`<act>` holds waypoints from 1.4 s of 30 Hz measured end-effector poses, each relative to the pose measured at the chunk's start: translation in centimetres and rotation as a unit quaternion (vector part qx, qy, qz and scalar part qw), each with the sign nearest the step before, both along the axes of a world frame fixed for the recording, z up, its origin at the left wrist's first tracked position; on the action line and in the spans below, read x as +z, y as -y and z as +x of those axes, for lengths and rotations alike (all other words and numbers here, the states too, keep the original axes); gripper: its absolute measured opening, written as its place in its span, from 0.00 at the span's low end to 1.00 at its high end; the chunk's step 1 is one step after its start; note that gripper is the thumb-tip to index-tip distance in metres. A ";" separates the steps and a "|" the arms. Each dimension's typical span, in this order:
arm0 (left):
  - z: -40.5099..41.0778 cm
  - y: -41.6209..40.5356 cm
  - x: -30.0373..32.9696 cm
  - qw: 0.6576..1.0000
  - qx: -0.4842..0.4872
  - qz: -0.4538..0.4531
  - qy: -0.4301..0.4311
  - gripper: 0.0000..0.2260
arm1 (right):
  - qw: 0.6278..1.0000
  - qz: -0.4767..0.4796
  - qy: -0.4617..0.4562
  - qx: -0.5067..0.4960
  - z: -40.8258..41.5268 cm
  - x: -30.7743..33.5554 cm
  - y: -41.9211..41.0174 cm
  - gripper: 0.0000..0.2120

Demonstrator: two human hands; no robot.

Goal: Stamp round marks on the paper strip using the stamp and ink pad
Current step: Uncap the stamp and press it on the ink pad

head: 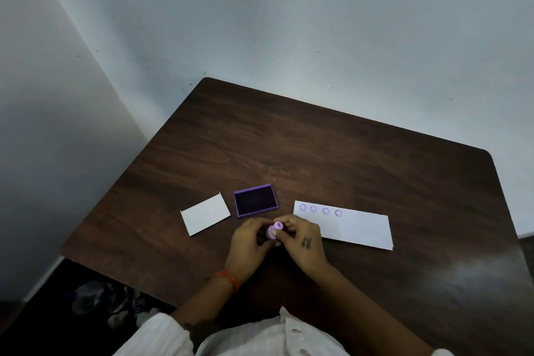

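Both hands meet just in front of the open ink pad (255, 200), and between them sits the small lilac stamp (274, 230); the left hand (250, 240) and the right hand (300, 237) each have their grip pinched on it, fingertips closed around its sides, and whether it is touching the desk (318, 153) or held just above cannot be told. The paper strip (351, 227) lies to the right, partly under the right hand, with four round purple marks (320, 210) in a row along its far edge, starting at the left end; the rest of that edge is blank, so the task looks partly done. A white card (205, 214), possibly the pad's lid, lies left of the pad. The step in hand appears to be readying the stamp for another inking. To do it well, one hand should take the stamp by its body with the face pointing down, press it flat and lightly on the dark pad so the whole face takes ink, then carry it to the blank stretch just right of the last mark. The free hand is best laid on the strip to keep it from sliding, and the stamp should go down square and lift straight up, to avoid a smeared ring.
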State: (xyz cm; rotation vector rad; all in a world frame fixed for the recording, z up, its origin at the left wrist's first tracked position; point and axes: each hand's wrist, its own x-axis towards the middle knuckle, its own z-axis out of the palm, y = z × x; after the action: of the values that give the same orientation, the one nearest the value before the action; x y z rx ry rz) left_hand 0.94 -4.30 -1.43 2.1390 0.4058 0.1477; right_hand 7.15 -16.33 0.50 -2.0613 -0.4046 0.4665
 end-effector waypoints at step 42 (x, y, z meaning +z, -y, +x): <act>0.7 -0.4 -1.4 1.000 -0.002 -0.015 -0.028 0.12 | 0.707 0.397 -0.560 -0.172 3.1 3.2 2.4 0.11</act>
State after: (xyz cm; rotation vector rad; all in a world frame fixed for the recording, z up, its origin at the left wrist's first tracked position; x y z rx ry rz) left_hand 1.61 -3.92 -2.82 2.1178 0.4340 0.0804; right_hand 10.23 -18.77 3.72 -0.7063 0.4682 0.9874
